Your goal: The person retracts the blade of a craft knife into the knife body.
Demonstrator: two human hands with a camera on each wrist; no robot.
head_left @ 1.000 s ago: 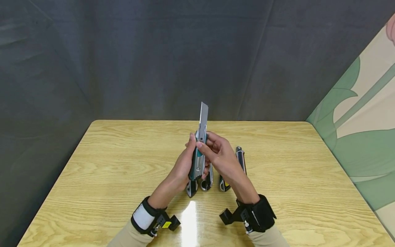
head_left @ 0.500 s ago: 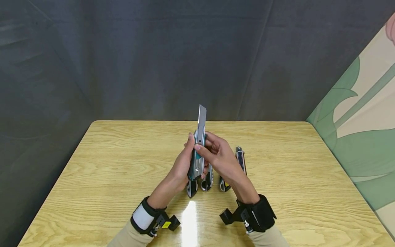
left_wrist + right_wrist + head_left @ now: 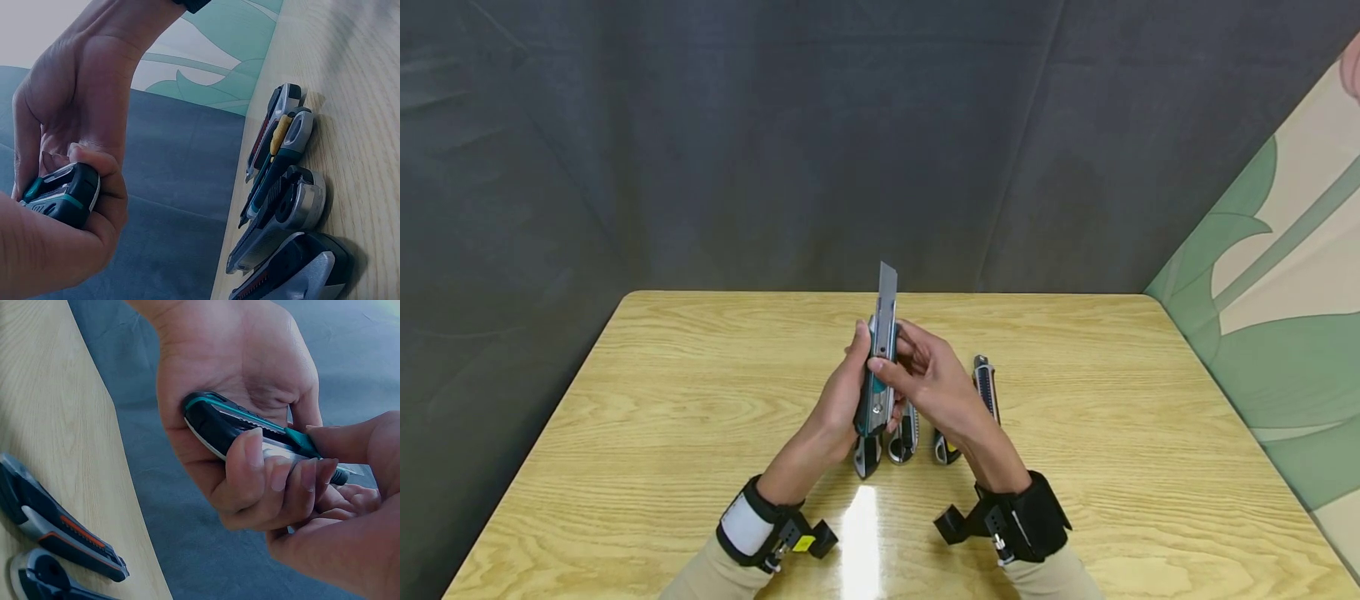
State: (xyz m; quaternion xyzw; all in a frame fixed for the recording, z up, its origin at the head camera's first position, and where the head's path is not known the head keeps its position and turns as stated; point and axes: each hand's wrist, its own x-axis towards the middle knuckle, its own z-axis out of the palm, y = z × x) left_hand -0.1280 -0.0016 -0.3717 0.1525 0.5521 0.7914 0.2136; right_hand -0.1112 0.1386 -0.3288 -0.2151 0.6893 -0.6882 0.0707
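A utility knife [image 3: 876, 408] with a black, teal and metal body is held above the table, its wide blade [image 3: 887, 285] sticking out and pointing away from me. My left hand [image 3: 841, 400] grips its body, the fingers curled round it in the right wrist view. Against the teal slider [image 3: 302, 442] presses the thumb of my right hand [image 3: 951, 392], whose other fingers bend behind the knife. Below both hands lie several more utility knives, such as a black-and-silver knife [image 3: 867, 458] and a silver knife [image 3: 904, 443]. The right hand partly covers those on the right.
In the left wrist view, a teal knife with a yellow part [image 3: 281, 147] lies in the row on the wooden table [image 3: 715, 375]. A dark cloth [image 3: 812, 150] hangs behind the table. A patterned green-and-cream surface [image 3: 1285, 350] flanks the right side.
The blade has slid partway back into the knife, so less of it shows. The right thumb has moved down along the body with the slider. The left hand keeps its grip.
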